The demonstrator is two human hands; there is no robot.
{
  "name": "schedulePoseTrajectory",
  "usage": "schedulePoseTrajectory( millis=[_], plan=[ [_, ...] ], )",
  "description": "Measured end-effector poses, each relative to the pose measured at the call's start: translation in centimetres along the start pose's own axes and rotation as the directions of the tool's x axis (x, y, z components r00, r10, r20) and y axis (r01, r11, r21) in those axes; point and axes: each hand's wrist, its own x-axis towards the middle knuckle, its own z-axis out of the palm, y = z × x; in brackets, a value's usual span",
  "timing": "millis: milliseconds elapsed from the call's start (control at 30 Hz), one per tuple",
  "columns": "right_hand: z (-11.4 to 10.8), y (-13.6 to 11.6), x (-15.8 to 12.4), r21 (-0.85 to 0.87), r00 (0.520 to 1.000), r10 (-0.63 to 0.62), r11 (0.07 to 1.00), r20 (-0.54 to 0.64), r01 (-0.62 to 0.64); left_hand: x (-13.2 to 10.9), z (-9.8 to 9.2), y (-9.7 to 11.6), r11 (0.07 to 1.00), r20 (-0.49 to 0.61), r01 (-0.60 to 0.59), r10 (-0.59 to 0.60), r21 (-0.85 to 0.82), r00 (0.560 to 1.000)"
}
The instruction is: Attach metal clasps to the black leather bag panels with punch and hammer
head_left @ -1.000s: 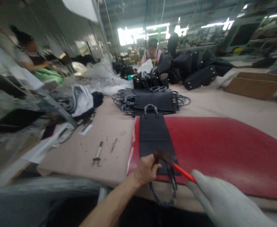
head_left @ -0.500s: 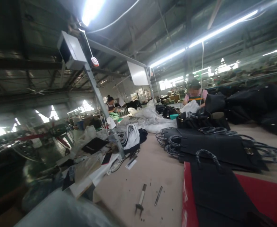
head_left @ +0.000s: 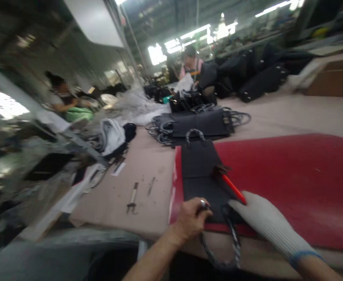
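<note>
With clock positions taken from the centre of the black panel, the near looped handle extends past the table edge at 6 o'clock. At 7 o'clock, the bare left hand has its thumb and fingers together on a small metal piece, whose exact shape is blurred, over the panel's near part. At 4 o'clock, the gloved right hand is clamped around the red grip of a hammer. The hammer head is over the panel; contact cannot be determined. The panel lies flat on the red mat, near its left edge, with the far looped handle at 12 o'clock. On the table, a forked tool and a thin rod lie at 9 o'clock. Farther out, stacked black panels lie at 12 o'clock and a cardboard box at 2 o'clock. Beyond these, one co-worker is at 12 o'clock; another, at 10 o'clock, is beside green cloth.
</note>
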Motion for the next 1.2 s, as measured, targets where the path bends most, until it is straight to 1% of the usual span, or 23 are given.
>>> schedulePoseTrajectory(
  millis=[33, 100, 167, 267, 333, 433, 467, 500, 567, 633, 667, 767, 800, 833, 867, 933, 967, 1000, 1033, 1067, 1100, 1167, 1200],
  plan=[
    [0.5, 0.9, 0.0, -0.024, 0.997, 0.054, 0.998, 0.053, -0.053, -0.1, -0.1, -0.1, 0.999, -0.034, -0.021, 0.02, -0.046, 0.999],
    [1.4, 1.9, 0.4, -0.05, 0.988, 0.11, 0.993, 0.108, -0.105, 0.0, -0.5, -0.3, 0.996, -0.04, -0.044, 0.041, -0.075, 0.998],
    [1.8, 1.9, 0.8, -0.065, 0.982, 0.146, 0.988, 0.123, -0.139, 0.0, -1.0, -0.4, 0.994, -0.037, -0.072, 0.069, -0.078, 0.997],
    [1.7, 1.5, 0.8, -0.074, 0.978, 0.168, 0.984, 0.127, -0.16, -0.3, -1.4, -0.1, 0.991, -0.035, -0.107, 0.104, -0.078, 0.994],
    [1.6, 1.3, 0.7, -0.077, 0.976, 0.174, 0.983, 0.128, -0.165, -0.5, -1.4, -0.1, 0.994, -0.052, -0.075, 0.071, -0.083, 0.996],
    [1.7, 1.5, 0.6, -0.084, 0.974, 0.183, 0.981, 0.136, -0.172, -0.6, -1.3, -0.3, 0.996, -0.081, 0.039, -0.046, -0.085, 0.996],
    [1.8, 1.6, 0.6, -0.088, 0.973, 0.187, 0.981, 0.138, -0.176, -0.6, -1.3, -0.4, 0.995, -0.09, 0.057, -0.064, -0.079, 0.994],
    [1.8, 1.6, 0.6, -0.093, 0.972, 0.191, 0.98, 0.139, -0.179, -0.6, -1.3, -0.5, 0.997, -0.096, 0.045, -0.051, -0.067, 0.994],
    [1.8, 1.6, 0.5, -0.101, 0.972, 0.193, 0.978, 0.135, -0.181, -0.8, -1.3, -0.6, 0.996, -0.082, -0.078, 0.074, -0.042, 0.994],
    [1.6, 1.5, 0.5, -0.11, 0.972, 0.195, 0.977, 0.133, -0.181, -1.0, -1.2, -0.5, 0.979, -0.073, -0.2, 0.197, -0.031, 0.978],
    [1.6, 1.4, 0.4, -0.115, 0.971, 0.198, 0.976, 0.136, -0.184, -1.0, -1.2, -0.4, 0.977, -0.087, -0.21, 0.207, -0.028, 0.974],
    [1.4, 1.2, 0.4, -0.129, 0.966, 0.209, 0.973, 0.151, -0.191, -1.0, -1.3, -0.2, 0.996, -0.174, -0.09, 0.087, -0.005, 0.981],
    [1.4, 1.1, 0.4, -0.136, 0.964, 0.214, 0.972, 0.157, -0.193, -1.0, -1.4, -0.1, 0.997, -0.18, -0.081, 0.082, 0.013, 0.98],
    [1.4, 1.1, 0.5, -0.145, 0.962, 0.218, 0.97, 0.163, -0.195, -1.0, -1.6, 0.0, 0.992, -0.15, -0.122, 0.127, 0.041, 0.98],
    [1.5, 1.0, 0.5, -0.156, 0.961, 0.222, 0.968, 0.168, -0.196, -1.0, -1.7, 0.0, 0.977, -0.098, -0.202, 0.208, 0.072, 0.973],
    [1.5, 0.9, 0.6, -0.185, 0.954, 0.239, 0.961, 0.18, -0.205, -1.2, -2.0, 0.0, 0.918, 0.007, -0.379, 0.381, 0.118, 0.925],
    [1.5, 0.8, 0.6, -0.197, 0.951, 0.246, 0.958, 0.187, -0.209, -1.4, -2.0, -0.1, 0.897, 0.031, -0.424, 0.423, 0.125, 0.905],
    [1.5, 0.7, 0.6, -0.206, 0.949, 0.25, 0.956, 0.192, -0.21, -1.5, -2.0, -0.1, 0.901, 0.021, -0.415, 0.416, 0.125, 0.909],
    [1.5, 0.7, 0.6, -0.212, 0.945, 0.259, 0.953, 0.199, -0.216, -1.7, -1.9, -0.1, 0.928, -0.029, -0.352, 0.358, 0.119, 0.933],
    [1.4, 0.6, 0.6, -0.215, 0.942, 0.267, 0.951, 0.204, -0.223, -1.7, -1.8, -0.1, 0.961, -0.099, -0.255, 0.265, 0.103, 0.959],
    [1.4, 0.6, 0.6, -0.214, 0.939, 0.274, 0.949, 0.208, -0.23, -1.7, -1.7, -0.1, 0.985, -0.163, -0.152, 0.163, 0.077, 0.973],
    [1.4, 0.6, 0.6, -0.206, 0.936, 0.283, 0.949, 0.21, -0.24, -1.4, -1.4, 0.0, 1.0, -0.23, -0.017, 0.022, 0.022, 0.973],
    [1.4, 0.6, 0.6, -0.203, 0.935, 0.286, 0.948, 0.211, -0.244, -1.2, -1.3, 0.1, 1.0, -0.229, 0.005, -0.005, 0.002, 0.973]
  ],
)
